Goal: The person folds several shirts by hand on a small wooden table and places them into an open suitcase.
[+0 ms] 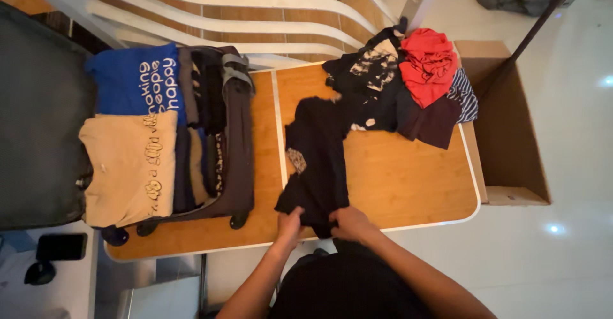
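- We are pinching the near hem of a black garment with both hands: the left hand and the right hand are each closing on its bottom edge at the six o'clock rim of the wooden surface.
- The garment is lying flat and long, running toward twelve o'clock; we are judging it light, limp and easy to crease, so gripping at corners or hems looks best.
- At one o'clock a heap of clothes is touching its far end, with a red garment and a striped piece on top.
- At nine o'clock an open suitcase is holding a blue shirt and a tan shirt.
- At three o'clock a cardboard box is standing on the floor.
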